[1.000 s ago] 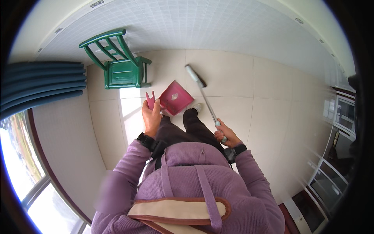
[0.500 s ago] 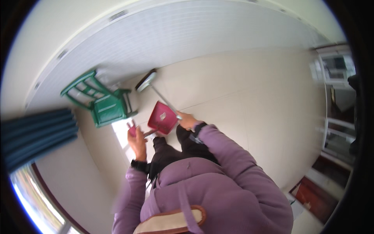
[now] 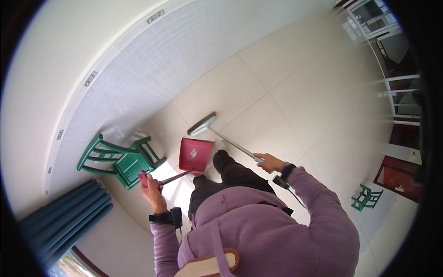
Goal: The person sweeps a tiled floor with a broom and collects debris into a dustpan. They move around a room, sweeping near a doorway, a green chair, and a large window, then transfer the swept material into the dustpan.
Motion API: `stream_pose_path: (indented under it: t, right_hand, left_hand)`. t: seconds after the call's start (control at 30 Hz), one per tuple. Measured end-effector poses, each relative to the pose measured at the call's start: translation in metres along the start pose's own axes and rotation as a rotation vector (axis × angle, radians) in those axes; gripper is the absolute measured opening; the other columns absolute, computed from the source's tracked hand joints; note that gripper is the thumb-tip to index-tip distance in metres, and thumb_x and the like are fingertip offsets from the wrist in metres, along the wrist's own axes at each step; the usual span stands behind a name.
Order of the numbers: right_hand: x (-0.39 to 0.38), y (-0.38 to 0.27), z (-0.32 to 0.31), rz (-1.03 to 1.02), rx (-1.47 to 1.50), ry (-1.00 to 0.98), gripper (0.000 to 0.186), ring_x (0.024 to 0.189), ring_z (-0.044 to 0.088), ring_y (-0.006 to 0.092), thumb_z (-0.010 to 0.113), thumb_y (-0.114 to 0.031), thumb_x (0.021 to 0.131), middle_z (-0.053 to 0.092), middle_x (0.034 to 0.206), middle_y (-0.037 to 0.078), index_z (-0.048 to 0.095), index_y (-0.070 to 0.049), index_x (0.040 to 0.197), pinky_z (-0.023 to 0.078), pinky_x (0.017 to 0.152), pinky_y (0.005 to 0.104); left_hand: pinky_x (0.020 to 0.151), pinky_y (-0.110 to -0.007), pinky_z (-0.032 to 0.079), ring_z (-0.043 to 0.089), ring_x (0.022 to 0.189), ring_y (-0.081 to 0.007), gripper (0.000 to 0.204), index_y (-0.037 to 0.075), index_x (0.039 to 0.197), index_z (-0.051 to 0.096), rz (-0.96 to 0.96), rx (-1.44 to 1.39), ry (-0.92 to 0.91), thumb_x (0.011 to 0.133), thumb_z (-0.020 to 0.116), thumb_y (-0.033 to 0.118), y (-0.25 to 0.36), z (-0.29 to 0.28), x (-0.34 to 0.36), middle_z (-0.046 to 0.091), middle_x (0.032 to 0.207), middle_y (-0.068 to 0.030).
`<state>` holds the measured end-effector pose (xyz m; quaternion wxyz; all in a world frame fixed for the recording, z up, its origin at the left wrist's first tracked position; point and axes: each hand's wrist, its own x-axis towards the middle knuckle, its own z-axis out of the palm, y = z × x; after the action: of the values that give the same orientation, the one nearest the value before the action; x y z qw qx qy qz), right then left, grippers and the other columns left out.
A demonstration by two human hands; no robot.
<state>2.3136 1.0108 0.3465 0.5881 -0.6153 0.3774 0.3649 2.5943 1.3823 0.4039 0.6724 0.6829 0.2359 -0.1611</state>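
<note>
My left hand (image 3: 153,193) is closed around the handle end of a red dustpan (image 3: 188,157). The pan hangs or rests low in front of my feet, with a small pale scrap and some dark bits in it; whether it touches the floor I cannot tell. My right hand (image 3: 270,163) grips the upper end of a broom (image 3: 230,142) with a grey stick. The broom's pale green head (image 3: 203,125), with dark bristles, is just beyond the dustpan's far edge, apart from it.
A green chair (image 3: 127,167) stands at the left by the tiled wall (image 3: 138,78). Blue curtains (image 3: 69,221) hang at the lower left. Another green chair (image 3: 367,198) and a reddish-brown door (image 3: 399,177) are far right. Pale tiled floor (image 3: 295,97) stretches ahead and right.
My view has turned. My right hand has moved out to the right, away from the dustpan. The broom head has come nearer to the dustpan's far edge. Both hands keep their hold.
</note>
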Motion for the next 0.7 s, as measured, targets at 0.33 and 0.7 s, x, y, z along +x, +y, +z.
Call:
stream_pose_path:
  t: [0.33, 0.7]
  right_hand:
    - [-0.043, 0.053, -0.013, -0.078, 0.876, 0.318, 0.053, 0.047, 0.040, 0.0084, 0.053, -0.016, 0.093, 0.049, 0.066, 0.003, 0.033, -0.017, 0.142, 0.034, 0.040, 0.0228]
    - [0.081, 0.016, -0.157, -0.328, 1.116, 0.557, 0.045, 0.046, 0.046, 0.0165, 0.045, -0.016, 0.094, 0.048, 0.062, 0.006, 0.031, -0.005, 0.135, 0.040, 0.045, 0.0290]
  left_hand:
    - [0.043, -0.020, 0.037, 0.046, 0.052, -0.0071, 0.029, 0.002, 0.095, 0.051, 0.183, 0.321, -0.345, 0.090, 0.062, 0.029, 0.052, 0.122, -0.029, 0.052, 0.069, -0.0018]
    - [0.038, -0.023, 0.034, 0.043, 0.045, -0.0073, 0.030, 0.002, 0.089, 0.052, 0.368, 0.690, -0.644, 0.089, 0.061, 0.031, 0.069, 0.264, 0.013, 0.049, 0.062, -0.0012]
